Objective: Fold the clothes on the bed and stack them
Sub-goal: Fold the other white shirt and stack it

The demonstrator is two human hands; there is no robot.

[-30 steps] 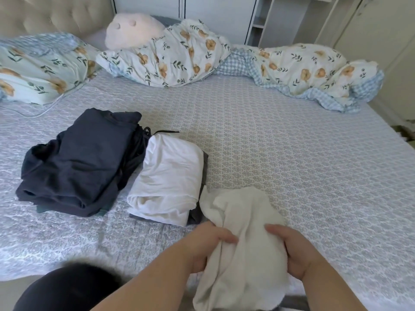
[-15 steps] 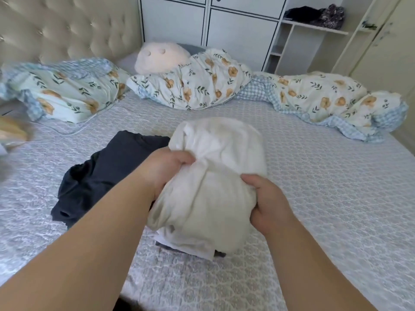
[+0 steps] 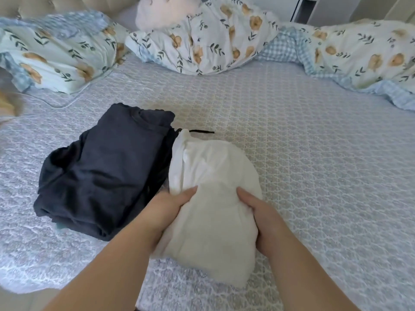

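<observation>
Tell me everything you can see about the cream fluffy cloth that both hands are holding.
The cream cloth looks thick and fleecy, folded into a rounded bundle. It lies on the patterned bedspread, its far part over a smoother white folded garment, right beside the dark navy pile. The left hand grips its left edge and the right hand its right edge, thumbs on top. Its near end bulges toward the bed's edge.

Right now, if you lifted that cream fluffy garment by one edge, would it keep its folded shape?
Probably not. The cream garment looks soft and plush, bulging between the left hand and right hand, so it would likely flop open. It seems light for its bulk. Its fuzzy surface should resist sliding off the white folded piece beneath.
</observation>
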